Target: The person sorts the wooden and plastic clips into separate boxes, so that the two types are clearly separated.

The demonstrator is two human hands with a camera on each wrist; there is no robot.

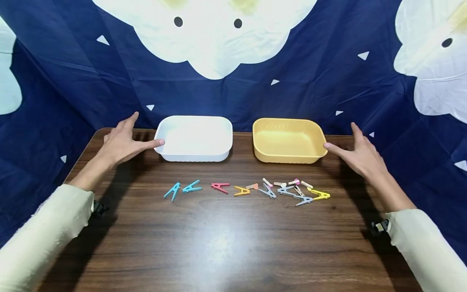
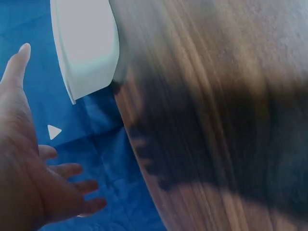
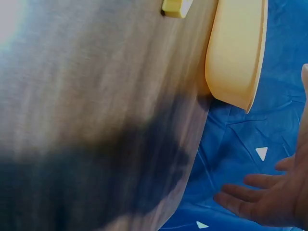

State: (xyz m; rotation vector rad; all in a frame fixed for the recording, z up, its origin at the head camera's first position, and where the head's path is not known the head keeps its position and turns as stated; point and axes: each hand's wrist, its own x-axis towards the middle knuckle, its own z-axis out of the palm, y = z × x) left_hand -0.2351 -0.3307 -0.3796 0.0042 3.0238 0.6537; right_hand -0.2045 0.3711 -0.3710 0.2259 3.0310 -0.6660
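Observation:
My left hand (image 1: 122, 144) is held beside the left end of a white plastic bin (image 1: 193, 158), fingers spread and thumb near its rim. Whether the thumb touches the bin I cannot tell. On the other side, my right hand (image 1: 361, 156) spreads out by the right end of a yellow bin (image 1: 288, 159), thumb at the rim. Neither hand holds anything. In the left wrist view the white bin (image 2: 91, 62) stands apart from the spread fingers; the yellow bin (image 3: 236, 57) likewise in the right wrist view. No contents show in either bin.
Across the wooden table (image 1: 164, 243) lies a row of clothespins: blue ones (image 1: 191, 186), a red one (image 1: 220, 187), an orange one (image 1: 242, 191), grey ones (image 1: 268, 191), a yellow one (image 1: 321, 195) and several small wooden ones (image 1: 306, 185). A dark blue cloth (image 1: 310, 97) hangs behind.

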